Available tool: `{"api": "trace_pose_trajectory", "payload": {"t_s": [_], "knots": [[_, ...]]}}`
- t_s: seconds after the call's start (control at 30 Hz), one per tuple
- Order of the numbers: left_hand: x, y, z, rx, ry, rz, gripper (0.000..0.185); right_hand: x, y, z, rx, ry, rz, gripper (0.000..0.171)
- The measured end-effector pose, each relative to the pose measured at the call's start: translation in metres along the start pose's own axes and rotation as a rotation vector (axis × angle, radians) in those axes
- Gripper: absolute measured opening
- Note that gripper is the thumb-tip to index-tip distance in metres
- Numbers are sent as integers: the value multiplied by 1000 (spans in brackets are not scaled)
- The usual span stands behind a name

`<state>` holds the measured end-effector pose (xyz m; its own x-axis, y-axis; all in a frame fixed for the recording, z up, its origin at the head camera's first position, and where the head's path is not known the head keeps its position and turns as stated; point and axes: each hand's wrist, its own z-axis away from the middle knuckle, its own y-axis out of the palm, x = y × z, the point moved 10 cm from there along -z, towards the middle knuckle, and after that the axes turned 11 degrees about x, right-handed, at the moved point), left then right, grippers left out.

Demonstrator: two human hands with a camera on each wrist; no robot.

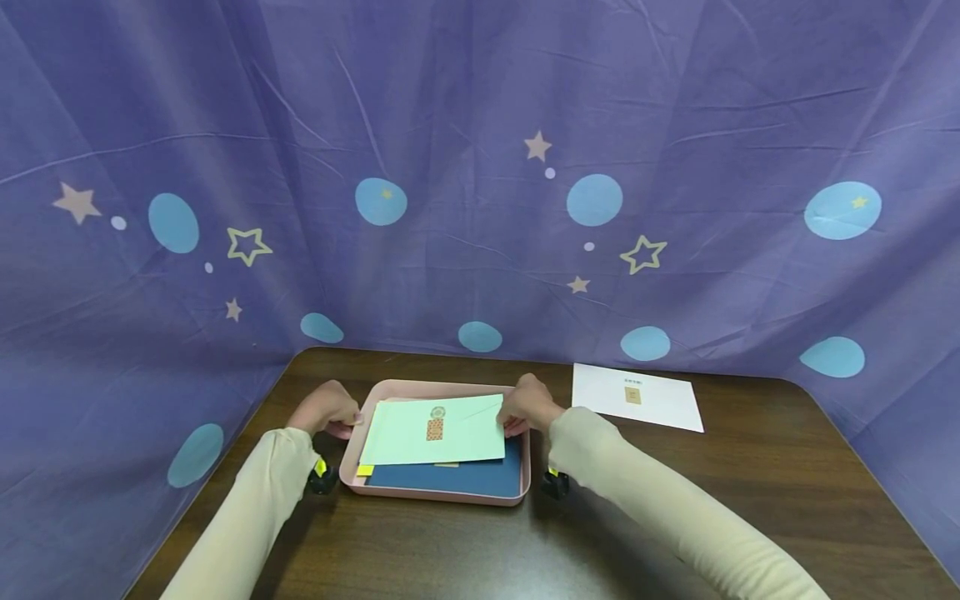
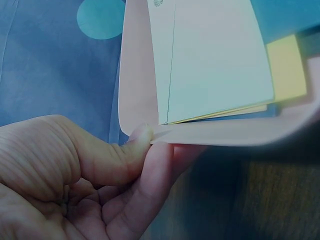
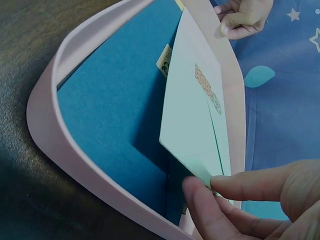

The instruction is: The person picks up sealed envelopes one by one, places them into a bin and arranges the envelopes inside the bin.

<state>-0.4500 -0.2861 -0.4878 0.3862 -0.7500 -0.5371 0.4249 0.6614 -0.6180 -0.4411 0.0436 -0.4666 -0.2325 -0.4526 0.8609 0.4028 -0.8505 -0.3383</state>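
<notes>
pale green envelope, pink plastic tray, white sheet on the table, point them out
pale green envelope (image 1: 442,429), head view, middle of its face
pink plastic tray (image 1: 435,495), head view, near rim
white sheet (image 1: 660,404), head view, bare right part

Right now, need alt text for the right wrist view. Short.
The right hand pinches a corner of a pale green envelope with its fingers, lifting it over a blue sheet in a pink tray. At the far rim, the left hand grips the tray's edge, with starry blue cloth behind.
</notes>
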Motion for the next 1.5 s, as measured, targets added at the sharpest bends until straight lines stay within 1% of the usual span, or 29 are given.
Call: {"api": "trace_pose_trajectory", "payload": {"t_s": [0.27, 0.5, 0.67, 0.9, 1.13, 1.3, 1.5], "knots": [[1, 1, -1, -5, -10, -13, 13, -3, -1, -10, -42, 21, 105, 7], [-2, -1, 2, -17, -9, -36, 12, 5, 0, -7, -58, 0, 230, 7], [-2, -2, 1, -13, -17, -41, 11, 8, 1, -6, -77, 25, 317, 6], [1, -3, -4, -18, -36, -38, 12, 7, 0, -9, -81, 49, 326, 8], [0, -3, 1, -18, -11, -21, 13, 7, -1, -10, -88, 48, 347, 10], [0, -3, 1, -19, -16, -14, 12, 7, -2, -11, -104, 56, 367, 10], [1, -2, 0, -16, -8, -4, 14, 7, -4, -10, -116, 61, 357, 12]]}}
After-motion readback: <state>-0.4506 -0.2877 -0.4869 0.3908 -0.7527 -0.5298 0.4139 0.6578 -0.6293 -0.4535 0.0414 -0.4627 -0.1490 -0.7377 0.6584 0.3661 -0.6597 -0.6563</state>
